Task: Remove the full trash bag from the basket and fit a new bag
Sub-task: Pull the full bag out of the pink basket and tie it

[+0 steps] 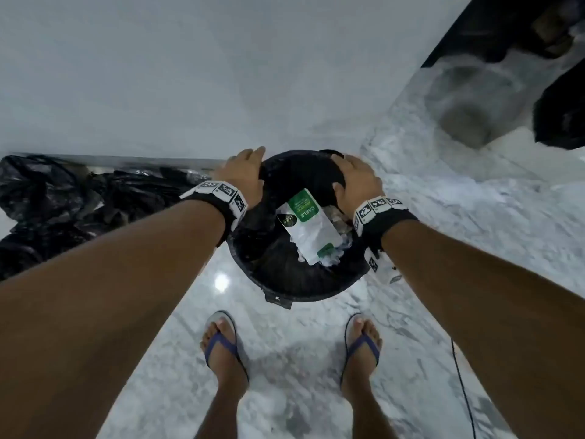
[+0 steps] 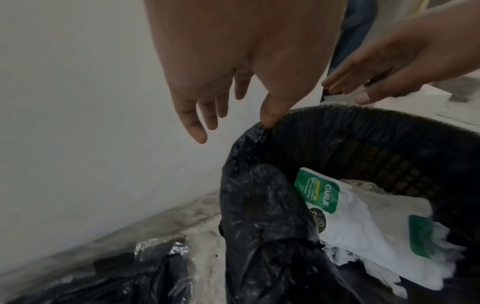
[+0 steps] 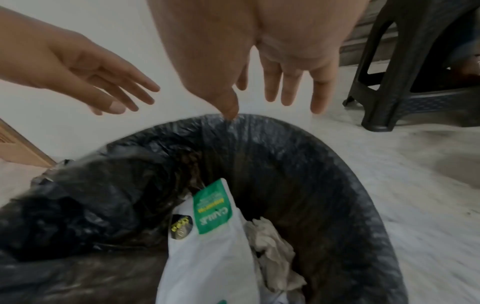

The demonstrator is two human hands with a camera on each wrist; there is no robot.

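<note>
A round black mesh basket (image 1: 316,294) stands on the floor in front of my feet, lined with a black trash bag (image 2: 259,205). Inside lie a white and green packet (image 1: 308,226) and crumpled paper (image 3: 272,242). Both hands sit at the far rim. My left hand (image 1: 245,172) has straight, spread fingers hanging outside the rim, and its thumb (image 2: 270,119) touches the bag's edge. My right hand (image 1: 357,179) is spread the same way, its thumb (image 3: 230,111) resting on the bag-covered rim. Neither hand holds anything.
Crumpled black plastic bags (image 1: 63,210) lie on the floor at the left along the white wall (image 1: 190,74). A dark plastic stool (image 3: 415,82) stands to the right. A thin black cable (image 1: 465,391) runs over the marble floor near my right foot.
</note>
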